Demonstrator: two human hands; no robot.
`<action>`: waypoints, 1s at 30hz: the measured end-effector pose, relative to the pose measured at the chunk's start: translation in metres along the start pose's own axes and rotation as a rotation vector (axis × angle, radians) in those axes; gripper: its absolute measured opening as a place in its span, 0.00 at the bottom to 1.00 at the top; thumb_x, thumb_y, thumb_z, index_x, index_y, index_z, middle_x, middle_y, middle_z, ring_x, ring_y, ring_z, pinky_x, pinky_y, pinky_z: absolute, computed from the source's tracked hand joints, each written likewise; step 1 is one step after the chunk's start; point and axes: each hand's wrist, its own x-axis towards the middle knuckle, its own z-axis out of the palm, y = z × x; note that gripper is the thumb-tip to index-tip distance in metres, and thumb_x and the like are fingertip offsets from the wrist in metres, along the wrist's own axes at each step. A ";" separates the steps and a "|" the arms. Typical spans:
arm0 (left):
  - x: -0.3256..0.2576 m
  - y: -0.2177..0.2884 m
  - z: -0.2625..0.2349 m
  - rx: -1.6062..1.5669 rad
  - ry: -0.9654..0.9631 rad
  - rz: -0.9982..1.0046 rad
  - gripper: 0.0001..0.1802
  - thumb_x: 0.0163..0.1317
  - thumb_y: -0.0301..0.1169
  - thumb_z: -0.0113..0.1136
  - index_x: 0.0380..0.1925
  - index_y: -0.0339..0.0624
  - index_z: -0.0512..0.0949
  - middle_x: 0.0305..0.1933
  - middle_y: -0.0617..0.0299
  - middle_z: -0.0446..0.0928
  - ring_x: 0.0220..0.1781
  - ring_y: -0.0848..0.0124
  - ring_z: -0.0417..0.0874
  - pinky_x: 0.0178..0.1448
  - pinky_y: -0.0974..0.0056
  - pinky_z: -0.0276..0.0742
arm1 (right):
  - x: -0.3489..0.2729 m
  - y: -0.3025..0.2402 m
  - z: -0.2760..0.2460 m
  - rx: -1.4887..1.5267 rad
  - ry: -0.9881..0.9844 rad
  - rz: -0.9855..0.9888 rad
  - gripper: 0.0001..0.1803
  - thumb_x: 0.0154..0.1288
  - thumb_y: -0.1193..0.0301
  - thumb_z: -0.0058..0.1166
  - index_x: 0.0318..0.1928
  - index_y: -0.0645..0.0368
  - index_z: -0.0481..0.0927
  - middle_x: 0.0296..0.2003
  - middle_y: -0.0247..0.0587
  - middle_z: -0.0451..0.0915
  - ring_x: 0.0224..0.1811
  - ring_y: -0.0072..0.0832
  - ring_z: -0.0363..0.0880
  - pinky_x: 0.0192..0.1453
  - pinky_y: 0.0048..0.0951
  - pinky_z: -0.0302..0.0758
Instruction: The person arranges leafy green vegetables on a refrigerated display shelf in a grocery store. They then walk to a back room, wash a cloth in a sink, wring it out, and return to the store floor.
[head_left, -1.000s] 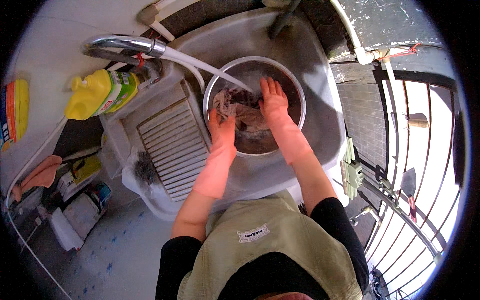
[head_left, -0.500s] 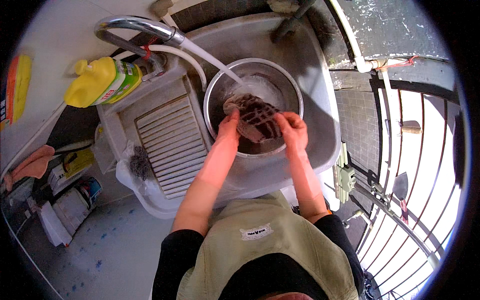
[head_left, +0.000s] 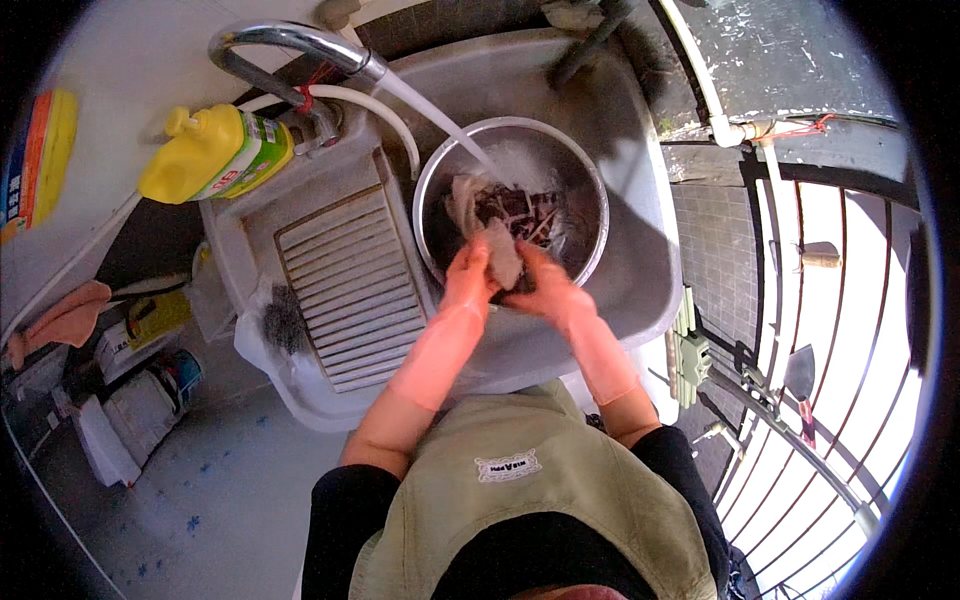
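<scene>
One steel bowl (head_left: 585,235), one tap (head_left: 290,45) running into it, one yellow detergent bottle (head_left: 215,150), one ribbed washboard (head_left: 345,285). Both your hands wear pink gloves. Your left hand (head_left: 470,280) and right hand (head_left: 545,290) pinch one grey cloth (head_left: 498,250), fingers pressed onto it. It hangs wet and crumpled over the bowl's near rim, long axis running away from you. Dark laundry, possibly patterned, lies in the bowl.

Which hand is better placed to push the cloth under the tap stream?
Left, probably. The left hand grips the wet cloth on the side nearest the tap stream. The right hand holds its lower end, farther away.
</scene>
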 end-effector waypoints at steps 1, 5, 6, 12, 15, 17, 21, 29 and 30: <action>-0.022 0.004 0.018 0.032 -0.013 0.023 0.24 0.74 0.42 0.55 0.63 0.40 0.70 0.59 0.57 0.77 0.58 0.60 0.79 0.59 0.52 0.79 | 0.000 -0.010 0.013 0.047 -0.183 0.283 0.51 0.52 0.55 0.71 0.73 0.56 0.61 0.66 0.54 0.71 0.71 0.44 0.68 0.74 0.37 0.64; -0.045 0.019 0.025 0.052 -0.262 0.235 0.23 0.74 0.40 0.55 0.62 0.39 0.71 0.58 0.57 0.76 0.58 0.64 0.78 0.59 0.56 0.78 | -0.014 -0.033 0.013 0.468 0.211 0.324 0.29 0.66 0.64 0.57 0.66 0.56 0.72 0.57 0.46 0.81 0.62 0.37 0.78 0.66 0.32 0.71; -0.050 0.025 0.022 0.056 -0.314 0.280 0.22 0.74 0.39 0.55 0.62 0.39 0.71 0.58 0.57 0.76 0.58 0.65 0.78 0.58 0.56 0.78 | -0.016 -0.015 0.019 0.528 0.289 0.230 0.24 0.69 0.65 0.53 0.65 0.54 0.74 0.55 0.44 0.83 0.61 0.36 0.79 0.64 0.32 0.72; -0.045 0.060 0.033 0.808 -0.214 1.010 0.17 0.68 0.38 0.62 0.50 0.37 0.79 0.53 0.53 0.79 0.55 0.55 0.78 0.61 0.56 0.71 | -0.022 -0.024 -0.026 0.738 0.375 0.130 0.28 0.66 0.68 0.58 0.67 0.49 0.73 0.55 0.41 0.81 0.59 0.29 0.77 0.64 0.27 0.70; -0.006 0.084 0.040 1.296 -0.314 1.076 0.24 0.64 0.37 0.63 0.59 0.42 0.77 0.63 0.47 0.74 0.67 0.48 0.72 0.70 0.53 0.66 | 0.016 -0.018 -0.038 0.656 0.451 0.310 0.35 0.64 0.62 0.62 0.72 0.47 0.67 0.58 0.46 0.80 0.60 0.32 0.78 0.65 0.29 0.71; 0.015 0.069 0.032 1.511 -0.233 1.055 0.25 0.65 0.40 0.61 0.60 0.43 0.77 0.67 0.46 0.71 0.71 0.47 0.68 0.73 0.50 0.64 | 0.047 0.036 -0.013 0.546 0.488 0.367 0.36 0.65 0.61 0.61 0.73 0.48 0.66 0.58 0.48 0.80 0.60 0.34 0.78 0.65 0.31 0.71; 0.048 0.033 0.011 1.965 -0.262 0.796 0.28 0.68 0.41 0.55 0.68 0.51 0.69 0.77 0.51 0.59 0.79 0.49 0.55 0.79 0.49 0.53 | 0.085 0.086 0.008 0.158 0.356 0.500 0.36 0.68 0.61 0.56 0.75 0.44 0.60 0.59 0.56 0.78 0.60 0.46 0.79 0.67 0.39 0.71; 0.083 -0.007 0.008 2.239 -0.250 0.330 0.43 0.67 0.44 0.58 0.78 0.66 0.48 0.84 0.63 0.34 0.82 0.46 0.41 0.80 0.35 0.39 | 0.131 0.101 0.050 -0.706 0.333 0.186 0.38 0.67 0.56 0.53 0.76 0.41 0.57 0.78 0.47 0.50 0.78 0.50 0.51 0.74 0.57 0.57; 0.086 -0.007 0.010 2.254 -0.229 0.292 0.43 0.67 0.45 0.59 0.78 0.66 0.48 0.84 0.64 0.33 0.82 0.45 0.40 0.80 0.36 0.39 | 0.136 0.106 0.057 -0.767 0.339 0.156 0.38 0.68 0.55 0.52 0.76 0.43 0.56 0.78 0.46 0.49 0.78 0.49 0.50 0.75 0.59 0.54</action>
